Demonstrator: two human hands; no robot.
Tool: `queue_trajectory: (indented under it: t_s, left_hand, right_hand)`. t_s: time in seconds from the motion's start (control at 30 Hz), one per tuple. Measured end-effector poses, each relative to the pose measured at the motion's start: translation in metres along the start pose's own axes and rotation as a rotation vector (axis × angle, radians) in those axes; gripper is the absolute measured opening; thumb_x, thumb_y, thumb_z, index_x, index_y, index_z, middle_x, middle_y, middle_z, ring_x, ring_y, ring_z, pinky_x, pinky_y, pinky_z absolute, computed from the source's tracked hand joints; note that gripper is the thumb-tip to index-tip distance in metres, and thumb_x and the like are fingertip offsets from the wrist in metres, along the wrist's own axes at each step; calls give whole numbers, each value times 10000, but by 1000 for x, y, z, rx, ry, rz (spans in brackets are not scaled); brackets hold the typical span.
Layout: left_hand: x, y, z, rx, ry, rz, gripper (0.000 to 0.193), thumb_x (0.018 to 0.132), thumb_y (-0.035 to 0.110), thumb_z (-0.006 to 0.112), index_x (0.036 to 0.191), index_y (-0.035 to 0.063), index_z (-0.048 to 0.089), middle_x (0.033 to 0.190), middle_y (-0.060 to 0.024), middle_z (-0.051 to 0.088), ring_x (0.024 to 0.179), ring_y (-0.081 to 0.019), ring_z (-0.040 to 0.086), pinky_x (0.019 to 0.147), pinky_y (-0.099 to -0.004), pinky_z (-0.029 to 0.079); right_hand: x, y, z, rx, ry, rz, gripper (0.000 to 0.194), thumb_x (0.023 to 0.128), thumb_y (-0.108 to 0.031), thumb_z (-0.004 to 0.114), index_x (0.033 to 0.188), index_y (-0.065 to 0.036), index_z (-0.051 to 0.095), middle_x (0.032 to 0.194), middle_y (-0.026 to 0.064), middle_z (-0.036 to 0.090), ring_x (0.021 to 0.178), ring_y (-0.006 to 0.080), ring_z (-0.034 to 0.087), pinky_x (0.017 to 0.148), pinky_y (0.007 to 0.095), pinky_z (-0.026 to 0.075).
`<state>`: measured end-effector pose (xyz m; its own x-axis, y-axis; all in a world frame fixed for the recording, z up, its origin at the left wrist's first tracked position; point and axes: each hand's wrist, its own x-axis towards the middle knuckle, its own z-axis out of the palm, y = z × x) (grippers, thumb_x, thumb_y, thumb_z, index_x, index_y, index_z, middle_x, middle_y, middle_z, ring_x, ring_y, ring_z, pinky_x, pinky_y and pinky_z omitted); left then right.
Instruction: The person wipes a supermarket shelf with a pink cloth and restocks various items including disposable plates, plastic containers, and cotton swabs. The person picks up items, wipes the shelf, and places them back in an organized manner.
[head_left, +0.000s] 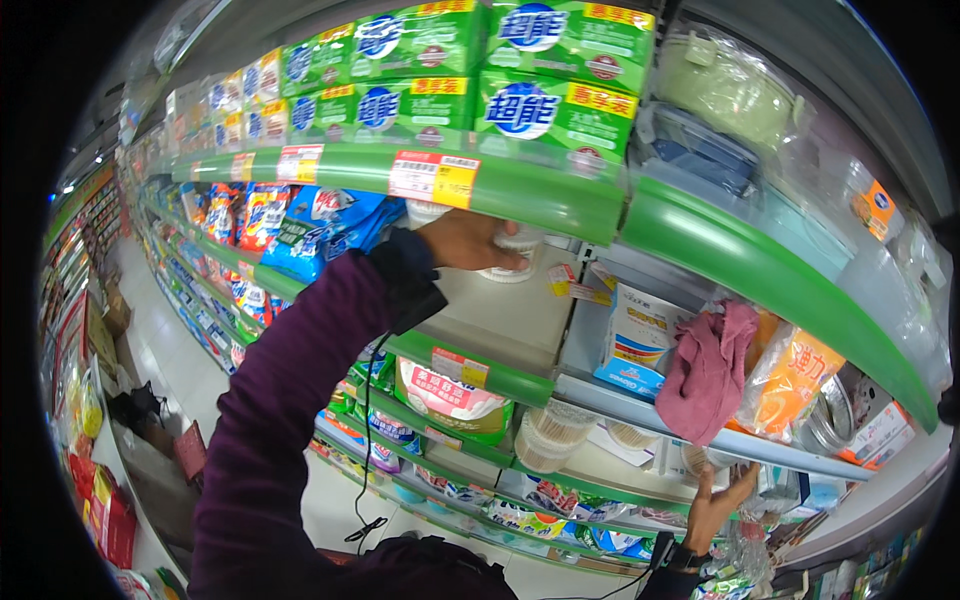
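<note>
My left hand (469, 238) reaches onto a shelf under the green price rail, its fingers around a clear round container (517, 255) with white contents. Behind that hand a similar white container (426, 213) partly shows. Lower at the right, my right hand (716, 506) is raised with thumb and fingers spread, its fingertips at a clear tub (694, 459) of small sticks; whether it grips the tub is not plain. More tubs of sticks (555, 435) stand on that lower shelf. A pink cloth (709, 367) hangs over the shelf edge above my right hand.
Green boxes (559, 105) line the upper shelf, above a green price rail (540, 195). Blue detergent bags (322, 225) sit left of my left hand. A glove box (645, 330) and an orange package (795, 375) flank the cloth. A thin black cable (367, 442) hangs beside my left sleeve.
</note>
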<state>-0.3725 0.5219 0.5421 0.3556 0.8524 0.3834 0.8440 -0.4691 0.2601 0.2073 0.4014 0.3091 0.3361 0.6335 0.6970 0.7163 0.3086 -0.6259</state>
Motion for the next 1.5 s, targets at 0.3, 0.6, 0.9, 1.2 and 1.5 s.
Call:
queue_trajectory:
  t_s: [0.3,0.6,0.9,1.2,1.5]
  left_hand:
    - [32,17,15,362,92,-157,957,838,711,767,1495,22,669,1548,-225,645,1450,-400,588,1218,-502,451]
    - [2,29,-13,227,-103,-146,1188,764,786,779,1614,-2,516,1696,-311,456,1612,-454,371,1340,-551,228]
    - [-58,24,-35,-211,55,42,823,786,470,941,1379,-34,673,1370,-253,699,1293,-395,667,1136,-416,502]
    - [-152,42,-64,-1332,170,-9,638,971,298,825,1462,-66,643,1414,-156,705,1309,-231,658,1162,-364,467]
    - [-245,108,-29,-738,140,306,799,658,354,1017,1328,41,715,1456,-182,660,1416,-360,593,1165,-476,471]
  right_hand:
    - [-54,-104,-18,366,-140,124,551,1062,-180,743,1542,15,553,1403,127,650,1105,205,646,945,359,535]
    - [-100,-191,14,593,-346,161,579,1016,-41,757,1547,-2,531,1382,134,706,1066,187,713,875,310,564]
    - [-98,-322,62,637,-432,-109,665,966,30,779,1573,22,505,1397,167,700,1150,218,723,923,347,626]
    - [-109,-390,67,679,-476,-211,974,906,-84,905,1691,15,338,1550,252,602,1309,294,666,1032,412,597]
    - [-147,-386,31,689,-628,-107,1321,805,-273,1007,1745,43,134,1715,256,382,1578,359,437,1286,467,375]
